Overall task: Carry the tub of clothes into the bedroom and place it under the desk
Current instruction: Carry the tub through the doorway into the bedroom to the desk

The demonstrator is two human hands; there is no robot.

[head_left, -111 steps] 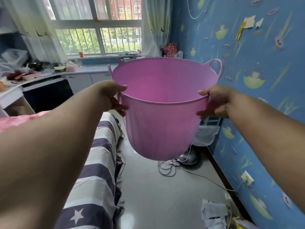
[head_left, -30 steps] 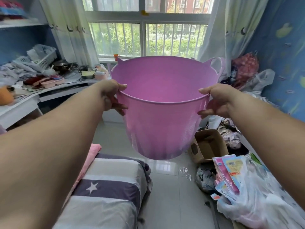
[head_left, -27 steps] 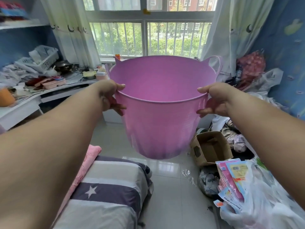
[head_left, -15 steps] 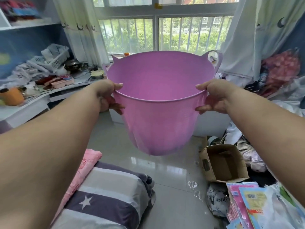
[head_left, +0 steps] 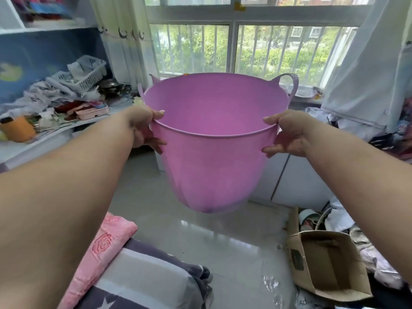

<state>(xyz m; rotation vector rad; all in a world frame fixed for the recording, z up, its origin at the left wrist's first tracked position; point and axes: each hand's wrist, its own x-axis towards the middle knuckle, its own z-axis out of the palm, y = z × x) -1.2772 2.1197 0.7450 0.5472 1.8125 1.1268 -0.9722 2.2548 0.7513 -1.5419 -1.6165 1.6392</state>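
Observation:
I hold a pink plastic tub (head_left: 214, 166) in the air at chest height, above the tiled floor and in front of the window. My left hand (head_left: 142, 128) grips its near rim on the left, thumb over the edge. My right hand (head_left: 287, 132) grips the rim on the right the same way. The part of the tub's inside that I can see is bare pink; its bottom is hidden by the near wall. A white desk (head_left: 33, 148) piled with clutter runs along the left wall.
A striped bed (head_left: 147, 284) with a pink folded cloth (head_left: 98, 253) fills the lower left. An open cardboard box (head_left: 327, 262), clothes and bags crowd the floor at the right. White cabinets (head_left: 296, 181) stand under the window. An orange cup (head_left: 19, 129) sits on the desk.
The view has advanced past the bed's end toward the window and turned left. The desk and window look closer. Both hands keep the same grip on the tub.

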